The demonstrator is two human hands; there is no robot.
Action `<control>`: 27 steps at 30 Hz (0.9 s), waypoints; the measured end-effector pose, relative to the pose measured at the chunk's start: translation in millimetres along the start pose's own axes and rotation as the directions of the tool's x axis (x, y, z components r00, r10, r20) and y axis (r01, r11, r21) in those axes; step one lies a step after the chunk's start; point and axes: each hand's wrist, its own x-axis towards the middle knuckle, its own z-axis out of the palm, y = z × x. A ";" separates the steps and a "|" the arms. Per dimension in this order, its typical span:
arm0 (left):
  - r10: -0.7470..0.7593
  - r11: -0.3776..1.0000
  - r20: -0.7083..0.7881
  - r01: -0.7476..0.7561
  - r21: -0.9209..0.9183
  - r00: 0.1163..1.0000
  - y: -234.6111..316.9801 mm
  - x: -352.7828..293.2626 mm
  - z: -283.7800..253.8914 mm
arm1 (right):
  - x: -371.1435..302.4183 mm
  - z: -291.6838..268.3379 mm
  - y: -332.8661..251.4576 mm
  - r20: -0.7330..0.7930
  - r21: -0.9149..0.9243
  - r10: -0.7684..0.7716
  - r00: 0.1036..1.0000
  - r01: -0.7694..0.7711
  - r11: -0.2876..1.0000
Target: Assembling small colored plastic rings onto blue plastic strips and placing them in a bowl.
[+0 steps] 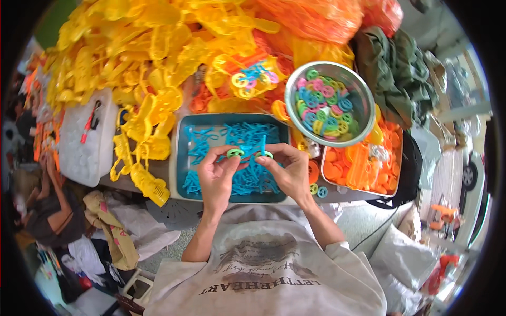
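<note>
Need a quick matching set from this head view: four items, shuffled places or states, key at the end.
1. Metal bowl
2. Left hand
3. Red-and-black tool
4. Orange plastic parts

A. Lying on the translucent white bin, at the left
B. Piled in the pale-rimmed tray, at the right
C. Holding mixed-colour small wheels
D. Gripping a light-green wheel above blue plastic strips

Pairs: 1-C, 2-D, 3-A, 4-B
</note>
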 end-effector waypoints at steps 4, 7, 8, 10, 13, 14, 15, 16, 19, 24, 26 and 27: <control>-0.039 0.999 0.102 0.036 0.027 0.994 0.1 -2.7 8.5 | -7.4 -13.0 -13.5 -0.048 -0.052 -0.114 0.992 0.112 0.992; -0.037 0.998 0.128 0.029 0.059 0.991 0.1 0.9 20.8 | -8.8 -23.0 -26.3 0.024 -0.346 -0.257 0.966 0.249 0.905; -0.009 0.993 0.128 -0.006 0.120 0.992 3.9 7.7 24.5 | -8.2 -23.4 -25.6 -0.037 -0.237 -0.244 0.969 0.229 0.944; 0.056 0.979 0.121 -0.078 0.189 0.991 21.5 36.8 30.8 | -4.1 -22.0 -31.2 -0.095 -0.047 -0.214 0.972 0.210 0.977; 0.270 0.850 0.100 -0.286 0.443 0.958 41.6 95.3 35.5 | 3.4 -16.8 -30.7 -0.156 0.045 -0.242 0.958 0.252 0.967; 0.278 0.846 0.093 -0.289 0.448 0.956 44.0 114.2 33.7 | 3.3 -15.9 -28.9 -0.145 0.051 -0.246 0.958 0.256 0.965; 0.290 0.827 0.099 -0.301 0.475 0.952 43.3 132.1 29.6 | 1.8 -15.4 -24.0 -0.098 0.054 -0.236 0.967 0.242 0.969; 0.294 0.809 0.112 -0.310 0.499 0.949 43.3 142.0 29.3 | -0.1 -15.4 -20.5 -0.059 0.054 -0.221 0.973 0.225 0.973; 0.294 0.621 0.186 -0.336 0.708 0.938 39.7 149.5 27.5 | -2.1 -13.4 -11.0 -0.001 -0.051 -0.181 0.983 0.181 0.982; 0.608 0.238 0.292 -0.520 0.820 0.738 18.4 143.6 25.1 | 0.1 -7.1 -7.3 0.042 -0.093 -0.154 0.987 0.157 0.983; 0.542 0.312 0.266 -0.485 0.817 0.797 20.3 137.3 30.5 | -0.5 -6.6 -4.9 0.050 -0.104 -0.143 0.988 0.148 0.984; 0.474 0.382 0.243 -0.446 0.810 0.847 20.8 134.5 32.7 | -1.0 -6.5 -3.7 0.049 -0.098 -0.125 0.991 0.130 0.987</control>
